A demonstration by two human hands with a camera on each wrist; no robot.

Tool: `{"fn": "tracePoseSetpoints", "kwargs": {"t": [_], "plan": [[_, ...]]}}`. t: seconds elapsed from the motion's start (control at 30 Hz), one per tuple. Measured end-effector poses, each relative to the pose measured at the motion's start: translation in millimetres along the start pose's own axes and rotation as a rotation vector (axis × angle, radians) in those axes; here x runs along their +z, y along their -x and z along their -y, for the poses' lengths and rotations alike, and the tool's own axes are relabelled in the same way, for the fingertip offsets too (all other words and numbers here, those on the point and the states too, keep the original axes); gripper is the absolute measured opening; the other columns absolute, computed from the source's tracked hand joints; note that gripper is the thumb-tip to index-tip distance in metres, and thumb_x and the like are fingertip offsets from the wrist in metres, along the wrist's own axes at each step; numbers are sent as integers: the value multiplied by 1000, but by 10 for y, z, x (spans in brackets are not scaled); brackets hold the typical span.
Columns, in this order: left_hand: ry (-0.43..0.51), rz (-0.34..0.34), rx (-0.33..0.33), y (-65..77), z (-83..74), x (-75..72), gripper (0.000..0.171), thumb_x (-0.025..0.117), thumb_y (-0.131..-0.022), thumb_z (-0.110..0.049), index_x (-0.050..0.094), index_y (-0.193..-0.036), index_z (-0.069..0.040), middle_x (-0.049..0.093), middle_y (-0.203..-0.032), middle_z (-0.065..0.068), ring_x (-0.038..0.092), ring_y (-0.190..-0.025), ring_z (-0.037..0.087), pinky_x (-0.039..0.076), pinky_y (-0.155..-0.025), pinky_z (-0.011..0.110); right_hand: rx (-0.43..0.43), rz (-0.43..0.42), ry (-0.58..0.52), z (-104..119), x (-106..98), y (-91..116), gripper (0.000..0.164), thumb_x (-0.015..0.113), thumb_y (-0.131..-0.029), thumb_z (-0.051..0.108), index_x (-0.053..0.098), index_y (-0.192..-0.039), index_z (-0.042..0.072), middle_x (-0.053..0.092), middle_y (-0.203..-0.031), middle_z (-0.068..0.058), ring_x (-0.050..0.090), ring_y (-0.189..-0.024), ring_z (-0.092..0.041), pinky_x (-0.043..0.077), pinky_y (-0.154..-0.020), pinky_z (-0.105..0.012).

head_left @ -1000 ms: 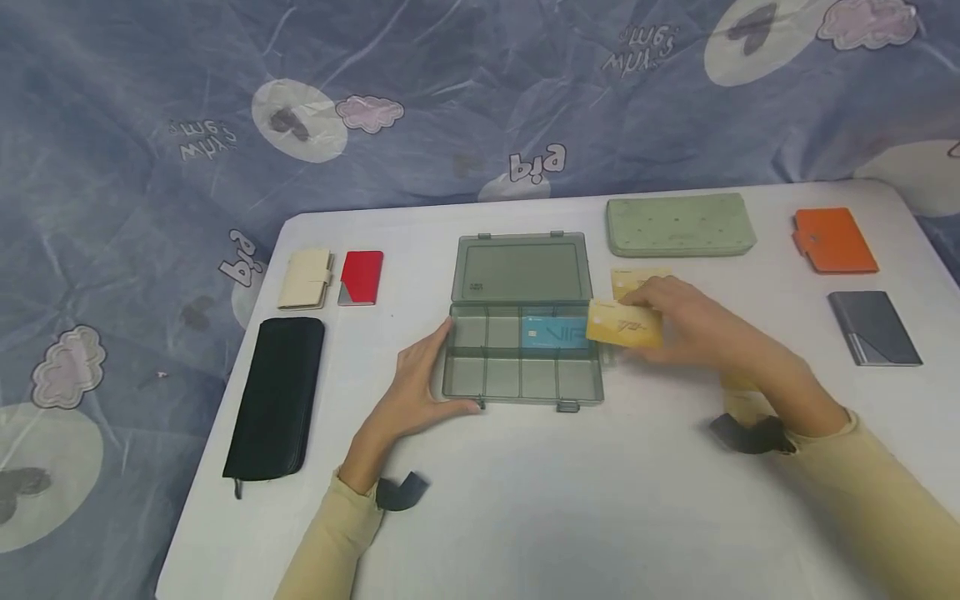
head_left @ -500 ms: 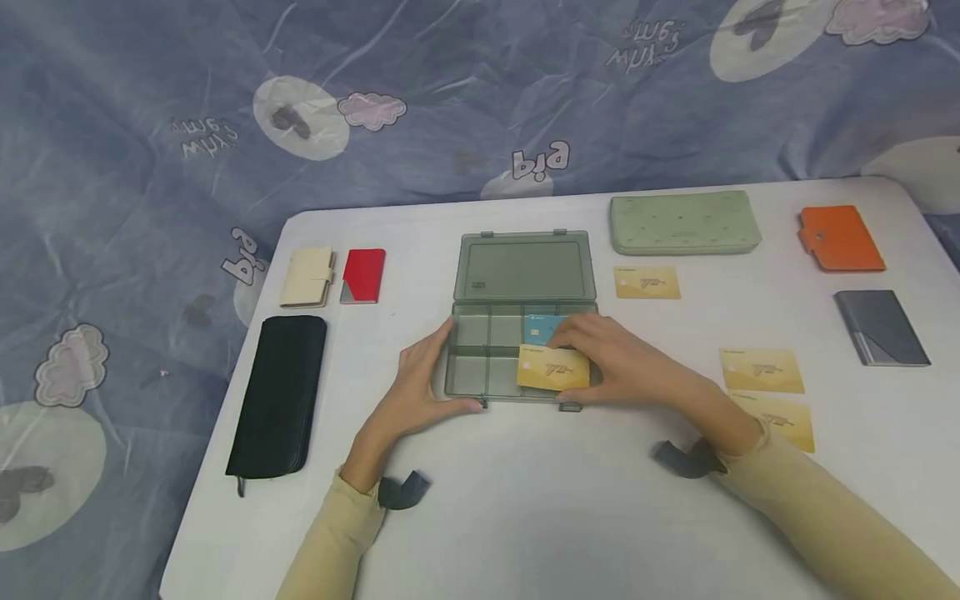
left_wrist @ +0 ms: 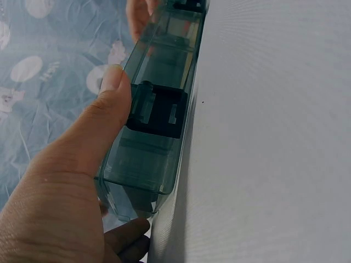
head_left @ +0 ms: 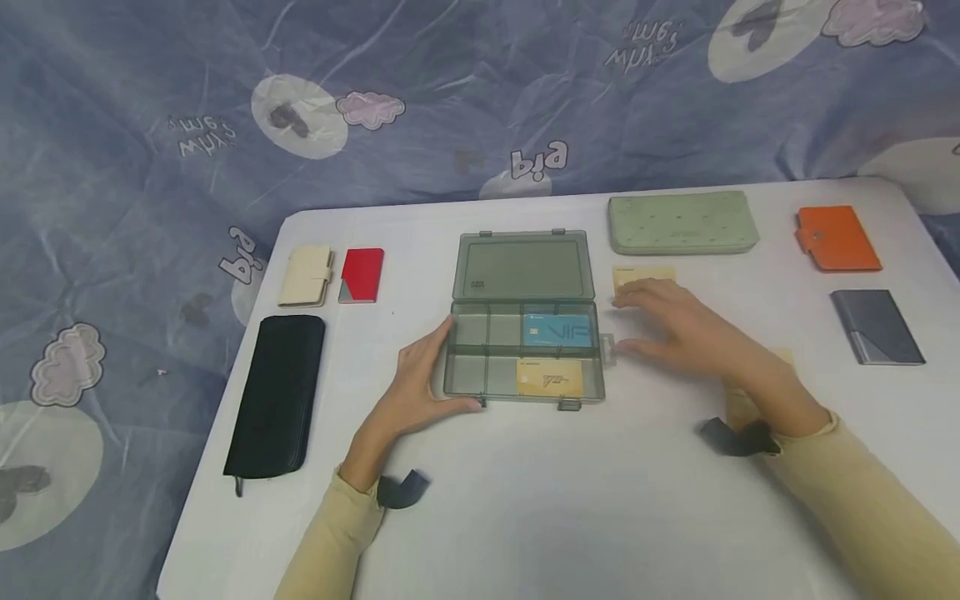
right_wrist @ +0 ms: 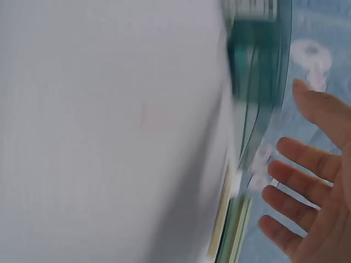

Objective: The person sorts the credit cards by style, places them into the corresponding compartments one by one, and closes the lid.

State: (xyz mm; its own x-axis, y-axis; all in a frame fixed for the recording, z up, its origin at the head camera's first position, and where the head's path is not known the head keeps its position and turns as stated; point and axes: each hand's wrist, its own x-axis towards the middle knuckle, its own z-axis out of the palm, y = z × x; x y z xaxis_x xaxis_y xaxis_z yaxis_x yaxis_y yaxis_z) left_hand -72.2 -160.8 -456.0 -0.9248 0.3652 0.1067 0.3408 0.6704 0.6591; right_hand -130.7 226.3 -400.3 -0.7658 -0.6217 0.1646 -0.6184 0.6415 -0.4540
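A translucent green-grey compartment box (head_left: 467, 373) lies with its lid (head_left: 523, 267) folded back. A blue "VIP" card (head_left: 557, 331) is in its rear right part, and a yellow card (head_left: 550, 377) is in the front row on the right. My left hand (head_left: 420, 392) holds the box's near left corner, thumb by the front latch (left_wrist: 156, 109) and fingers at the left side. To the right of the box, my right hand (head_left: 678, 329) is in the air with spread fingers and nothing in them. Another yellow card (head_left: 633, 272) lies partly hidden behind it.
Under the right wrist a yellow card (head_left: 783, 357) shows in part. A green case (head_left: 682, 222), orange holder (head_left: 838, 238) and grey card case (head_left: 877, 327) lie at the right. On the left are a black wallet (head_left: 276, 396), cream holder (head_left: 306, 275) and red card case (head_left: 362, 275).
My right hand brought a yellow card over the box, let it go in the front right part, and moved back to the right with nothing in it. The left hand stayed put.
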Motion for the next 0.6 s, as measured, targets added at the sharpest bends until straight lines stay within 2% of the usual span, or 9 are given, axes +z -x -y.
{"fn": "tracePoseSetpoints", "kwargs": {"t": [0.17, 0.33, 0.43, 0.6], "plan": [[0, 2, -7, 22, 22, 22, 116, 76, -62, -61, 12, -150, -20, 25, -153, -1, 26, -137, 17, 21, -103, 45, 134, 92, -19, -267, -49, 65, 55, 73, -81, 28, 53, -128, 7, 44, -139, -13, 34, -131, -34, 26, -104, -53], [-4, 5, -4, 27, 31, 36, 116, 75, -62, -61, 12, -150, -20, 25, -153, -1, 27, -137, 17, 22, -103, 45, 244, 221, -66, -290, -69, 181, 54, 69, -84, 28, 51, -132, 9, 37, -146, -11, 25, -137, -36, 20, -108, -54], [-6, 2, 3, 14, 26, 31, 115, 75, -63, -61, 13, -150, -20, 25, -153, -1, 27, -137, 17, 21, -103, 46, 246, 236, -75, -251, -94, 266, 49, 69, -84, 26, 54, -130, 14, 41, -144, -6, 30, -134, -32, 23, -106, -52], [-8, -1, 5, 0, 20, 12, 115, 75, -63, -61, 13, -150, -19, 25, -153, -1, 27, -136, 18, 21, -103, 46, 173, 159, -12, -234, -153, 294, 40, 71, -82, 15, 60, -121, 15, 56, -127, 1, 45, -119, -21, 33, -99, -44]]}}
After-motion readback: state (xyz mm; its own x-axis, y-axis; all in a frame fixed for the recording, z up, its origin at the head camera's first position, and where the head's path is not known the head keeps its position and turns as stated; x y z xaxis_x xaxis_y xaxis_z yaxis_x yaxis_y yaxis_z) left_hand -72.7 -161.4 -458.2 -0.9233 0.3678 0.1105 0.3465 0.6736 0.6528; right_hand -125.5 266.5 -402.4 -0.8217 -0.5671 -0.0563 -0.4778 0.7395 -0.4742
